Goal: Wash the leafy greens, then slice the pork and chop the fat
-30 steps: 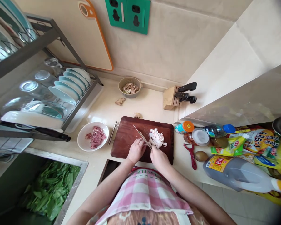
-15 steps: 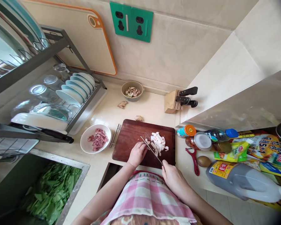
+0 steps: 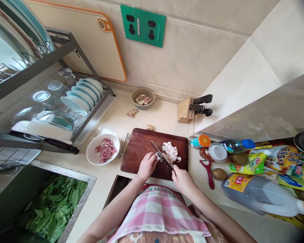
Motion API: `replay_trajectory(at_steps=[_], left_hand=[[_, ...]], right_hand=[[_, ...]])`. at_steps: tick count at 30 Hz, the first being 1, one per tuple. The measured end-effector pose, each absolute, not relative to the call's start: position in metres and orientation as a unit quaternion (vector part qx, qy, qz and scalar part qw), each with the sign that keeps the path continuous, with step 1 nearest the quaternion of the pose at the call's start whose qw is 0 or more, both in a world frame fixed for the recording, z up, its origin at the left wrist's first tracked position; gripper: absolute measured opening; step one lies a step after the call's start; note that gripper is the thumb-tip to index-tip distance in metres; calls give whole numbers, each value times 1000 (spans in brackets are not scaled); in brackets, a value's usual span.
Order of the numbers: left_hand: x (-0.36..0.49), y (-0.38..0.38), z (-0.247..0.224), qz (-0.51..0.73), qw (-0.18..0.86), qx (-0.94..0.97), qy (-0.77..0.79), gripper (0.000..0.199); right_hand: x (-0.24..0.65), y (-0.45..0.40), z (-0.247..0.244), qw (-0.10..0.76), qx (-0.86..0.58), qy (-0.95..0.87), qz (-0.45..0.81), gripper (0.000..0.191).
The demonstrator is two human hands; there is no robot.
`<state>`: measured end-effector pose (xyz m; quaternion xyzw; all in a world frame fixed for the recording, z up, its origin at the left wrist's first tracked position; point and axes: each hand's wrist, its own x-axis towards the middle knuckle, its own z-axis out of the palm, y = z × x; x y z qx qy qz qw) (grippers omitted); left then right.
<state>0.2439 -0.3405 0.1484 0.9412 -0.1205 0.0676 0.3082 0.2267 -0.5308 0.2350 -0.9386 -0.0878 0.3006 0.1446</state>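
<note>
My right hand (image 3: 182,179) grips the handle of a kitchen knife (image 3: 164,159), its blade tilted to show its flat side and pointing away to the left. Beside the blade, the curled fingers of my left hand (image 3: 147,166) press on a small pale piece (image 3: 157,156), which looks like fatty meat and is mostly covered by the fingertips. A heap of chopped whitish pieces (image 3: 171,152) lies right of the knife on the dark brown cutting board (image 3: 138,148). Left of the board, a white bowl (image 3: 91,158) holds cut pink meat (image 3: 106,150).
Ginger (image 3: 132,113) and a colander (image 3: 143,107) of sliced food lie behind the board, near a knife block (image 3: 184,113). At right are a red peeler (image 3: 210,175), a kiwi (image 3: 219,174), jars and a large bottle (image 3: 258,194). A dish rack (image 3: 88,116) and a sink (image 3: 91,184) with greens stand left.
The knife has turned so that more of its blade's flat side shows. My right hand has shifted slightly left, and my left hand stays by the pale piece.
</note>
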Motion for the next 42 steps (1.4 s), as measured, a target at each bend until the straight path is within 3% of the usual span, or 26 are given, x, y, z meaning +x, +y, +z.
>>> replay_trajectory(at_steps=[4, 12, 16, 22, 26, 31, 36, 42], left_hand=[[247, -340, 146, 74, 307, 937, -152, 15], [257, -339, 144, 54, 271, 951, -142, 11], [260, -336, 146, 73, 268, 952, -132, 10], [260, -336, 146, 81, 284, 946, -134, 10], [260, -337, 145, 68, 291, 944, -139, 11], [261, -338, 144, 54, 288, 946, -139, 11], [261, -337, 147, 62, 290, 946, -127, 8], [262, -336, 148, 56, 298, 944, -129, 8]], right_hand=[[210, -535, 242, 125, -935, -82, 321, 23], [285, -457, 223, 114, -946, -105, 283, 29], [270, -492, 230, 145, -939, -120, 287, 27], [225, -541, 247, 113, -940, -114, 302, 25], [249, -499, 241, 87, -932, -85, 341, 27], [300, -452, 225, 125, -939, -113, 298, 31], [275, -504, 232, 163, -941, -122, 270, 30], [236, -521, 236, 108, -930, -103, 335, 26]])
